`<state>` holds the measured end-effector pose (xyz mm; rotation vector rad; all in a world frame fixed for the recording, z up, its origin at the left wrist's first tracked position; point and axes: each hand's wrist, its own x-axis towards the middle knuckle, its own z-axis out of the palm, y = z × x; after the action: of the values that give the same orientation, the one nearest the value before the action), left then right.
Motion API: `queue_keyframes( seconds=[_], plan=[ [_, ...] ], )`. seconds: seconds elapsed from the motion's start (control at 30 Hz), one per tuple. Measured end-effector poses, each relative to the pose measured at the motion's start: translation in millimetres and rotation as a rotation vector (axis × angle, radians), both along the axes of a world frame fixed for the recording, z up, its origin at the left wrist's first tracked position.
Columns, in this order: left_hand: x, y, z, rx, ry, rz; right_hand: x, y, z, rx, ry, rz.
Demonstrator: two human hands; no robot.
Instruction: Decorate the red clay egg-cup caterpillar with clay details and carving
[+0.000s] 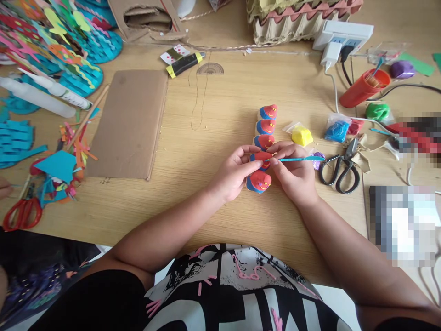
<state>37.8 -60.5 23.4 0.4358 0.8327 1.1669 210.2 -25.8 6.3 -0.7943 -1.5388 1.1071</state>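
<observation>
Has a row of figures [265, 142] running between left hand [232, 175] and right hand [296, 172]. Has scissors [346, 160] just right of the right hand, cardboard [129, 124] farther left, protractor [210, 69] beyond the left hand.

Held figure [262, 155] partly hidden (fingers [247, 149])

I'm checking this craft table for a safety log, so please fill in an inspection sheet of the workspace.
Surface: wooden table, a few pale crumbs on it.
Job's things: five red-and-blue figures in a row; blue tool; yellow clay beside the row.
Clutter: cardboard, paper scraps and red scissors at left; black scissors at right.
Hands: left hand on the second-nearest figure; right hand holds the tool.
Cables: white cable and black cable at the power strip.
Surroundings: egg trays at the back; another person's hand at the left edge; parts at right pixelated.
</observation>
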Motion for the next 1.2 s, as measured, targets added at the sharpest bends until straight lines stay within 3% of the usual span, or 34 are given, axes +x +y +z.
queue_keyframes(
  seconds=[0.5,0.93,1.2],
  plan=[
    [1.6,-0.8,0.4,0.012,-0.01,0.029,0.7,-1.5,0.0,-0.062,0.026,0.02],
    [0.1,-0.6,0.9,-0.004,0.002,0.006,2.3,-0.7,-1.5,0.043,-0.064,-0.013],
    [1.2,-0.9,0.0,0.005,-0.007,0.019,2.3,-0.9,-1.5,-0.021,-0.033,-0.007]
  ],
)
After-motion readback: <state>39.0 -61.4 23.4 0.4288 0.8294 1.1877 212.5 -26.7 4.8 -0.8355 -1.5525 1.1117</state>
